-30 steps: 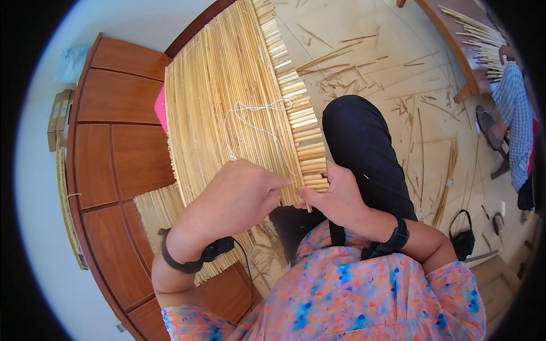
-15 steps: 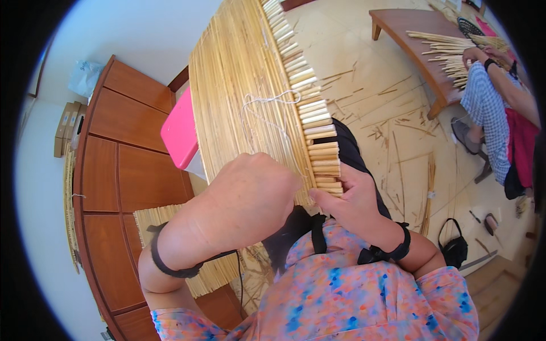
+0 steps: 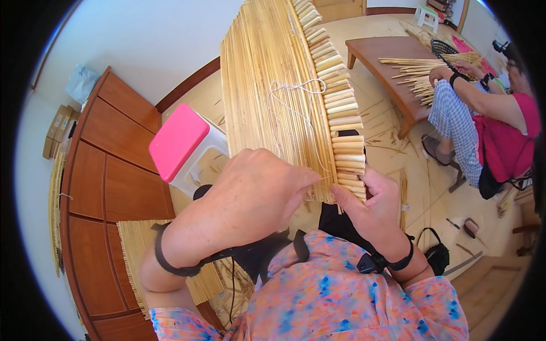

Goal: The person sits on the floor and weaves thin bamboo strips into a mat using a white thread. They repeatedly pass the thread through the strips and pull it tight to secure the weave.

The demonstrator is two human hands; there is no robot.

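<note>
A mat of straight straw-coloured reeds [image 3: 256,85] slants up in front of me, its cut reed ends making a thick fringe along the right edge. My right hand [image 3: 378,204] grips the near end of that edge, thumb on top and the other fingers partly hidden behind. Just left of it, my left hand [image 3: 261,196] is closed with its fingertips pinched close to the mat's edge binding. What it pinches is too small to make out. A loose white thread [image 3: 296,88] loops over the mat and trails down toward the hands.
At left stand a pink-topped stool [image 3: 179,142] and a brown wooden cabinet [image 3: 85,227]; another reed mat [image 3: 136,250] rests beside it. On the right, a co-worker [image 3: 495,131] handles reeds over a low wooden table [image 3: 375,51]. Reed scraps and a black bag [image 3: 437,256] lie on the floor.
The view has shifted, so the mat and both hands sit farther right and more of the stool and co-worker shows. Both hands keep about the same place on the mat.
</note>
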